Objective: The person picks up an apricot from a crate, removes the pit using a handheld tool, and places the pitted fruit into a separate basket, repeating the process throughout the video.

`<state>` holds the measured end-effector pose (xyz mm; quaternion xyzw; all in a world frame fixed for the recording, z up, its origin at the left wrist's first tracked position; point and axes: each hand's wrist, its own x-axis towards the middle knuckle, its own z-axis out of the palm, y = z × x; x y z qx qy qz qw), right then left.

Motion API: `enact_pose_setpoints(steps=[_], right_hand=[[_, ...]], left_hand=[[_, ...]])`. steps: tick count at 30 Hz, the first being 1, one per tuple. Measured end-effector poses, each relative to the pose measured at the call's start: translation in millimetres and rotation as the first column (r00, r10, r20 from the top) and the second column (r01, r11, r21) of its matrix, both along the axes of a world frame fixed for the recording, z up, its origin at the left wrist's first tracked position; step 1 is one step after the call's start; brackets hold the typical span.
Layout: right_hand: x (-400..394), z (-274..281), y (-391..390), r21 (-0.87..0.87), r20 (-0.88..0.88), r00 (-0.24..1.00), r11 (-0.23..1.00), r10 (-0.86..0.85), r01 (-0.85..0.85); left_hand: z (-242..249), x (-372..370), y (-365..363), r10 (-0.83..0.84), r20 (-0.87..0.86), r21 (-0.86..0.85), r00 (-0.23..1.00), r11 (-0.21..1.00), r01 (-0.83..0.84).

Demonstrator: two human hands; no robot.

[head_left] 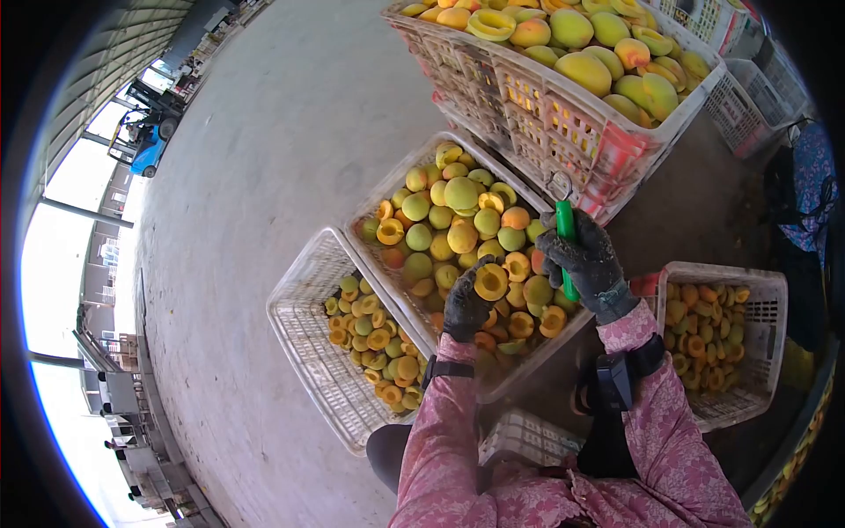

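Note:
My left hand (466, 308), in a dark glove, is closed on a halved yellow peach (491, 282). Its cut face is turned up and shows a hollow in the middle. In my gloved right hand (584, 260) is a green-handled pitting tool (565, 231), with a curved metal loop at its far end. Both hands are over a white plastic crate (378, 280) that holds whole and halved peaches (460, 194). The fingers of my right hand wrap round the handle, apart from the peach half in my left.
A second crate (299, 352) of peach halves adjoins on the left; another crate (764, 352) stands to the right. Stacked crates (528, 110) heaped with peaches rise ahead. Concrete floor (264, 132) stretches left towards a blue forklift (148, 145). A white crate (528, 437) is near my legs.

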<state>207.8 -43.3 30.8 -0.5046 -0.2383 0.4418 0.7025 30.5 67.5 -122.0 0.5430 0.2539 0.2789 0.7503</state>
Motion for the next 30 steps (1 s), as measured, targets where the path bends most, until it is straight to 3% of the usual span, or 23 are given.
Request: enact_pose_setpoints(steps=[1, 3, 4, 6, 10, 12, 13, 14, 15, 16, 18, 22, 25, 27, 30], right_hand=[[0, -1, 0, 0.006, -0.016, 1.0, 1.0, 0.005, -0.005], [0, -4, 0, 0.013, -0.03, 0.999, 1.0, 0.011, -0.011], [1, -5, 0, 0.017, -0.034, 0.999, 1.0, 0.011, -0.01], [0, -6, 1, 0.021, -0.039, 0.999, 1.0, 0.01, -0.01], [1, -6, 1, 0.033, -0.045, 0.999, 0.999, 0.001, 0.0], [2, -6, 0, 0.027, -0.034, 0.999, 0.999, 0.022, -0.021], [2, -6, 0, 0.008, -0.028, 0.999, 1.0, 0.02, -0.019], [3, -5, 0, -0.011, -0.021, 1.0, 1.0, 0.017, -0.018], [3, -5, 1, -0.012, -0.021, 1.0, 1.0, 0.017, -0.017], [3, -5, 1, 0.002, -0.03, 0.999, 1.0, 0.012, -0.012], [2, -6, 2, 0.014, -0.04, 0.999, 1.0, 0.008, -0.007], [2, -6, 3, 0.016, -0.041, 0.999, 1.0, 0.014, -0.013], [2, -7, 4, -0.001, -0.036, 0.999, 1.0, 0.014, -0.014], [2, -8, 5, -0.014, -0.036, 0.999, 1.0, 0.011, -0.012], [0, -8, 6, -0.025, -0.033, 0.999, 1.0, -0.014, 0.013]], left_hand=[[2, 0, 0, 0.003, 0.001, 0.001, 1.0, 1.0, -0.003], [5, 0, 2, 0.0, 0.239, -0.354, 0.971, 0.931, 0.087], [6, 1, 1, 0.002, 0.239, -0.354, 0.971, 0.931, 0.085], [10, 2, 0, -0.031, 0.089, -0.065, 0.996, 0.997, 0.036], [15, 2, 0, -0.024, 0.13, -0.173, 0.991, 0.984, 0.046], [12, 0, 2, 0.088, 0.344, -0.584, 0.935, 0.8, 0.139], [3, -2, 3, 0.089, 0.343, -0.585, 0.935, 0.799, 0.139], [-8, -4, 3, 0.006, 0.182, -0.181, 0.983, 0.983, 0.027], [-10, -3, 3, 0.007, -0.005, 0.275, 1.0, 0.961, -0.005], [-11, -3, 4, 0.006, -0.004, 0.274, 1.0, 0.962, -0.004], [-11, -4, 5, -0.038, 0.18, -0.035, 0.983, 0.998, 0.045], [-5, -3, 7, -0.08, 0.211, -0.029, 0.974, 0.996, 0.088], [9, -2, 4, -0.075, 0.221, -0.132, 0.972, 0.986, 0.106], [19, 2, 6, -0.213, -0.234, 0.122, 0.949, 0.962, 0.246], [2, 13, 18, -0.132, -0.363, 0.185, 0.922, 0.96, 0.21]])
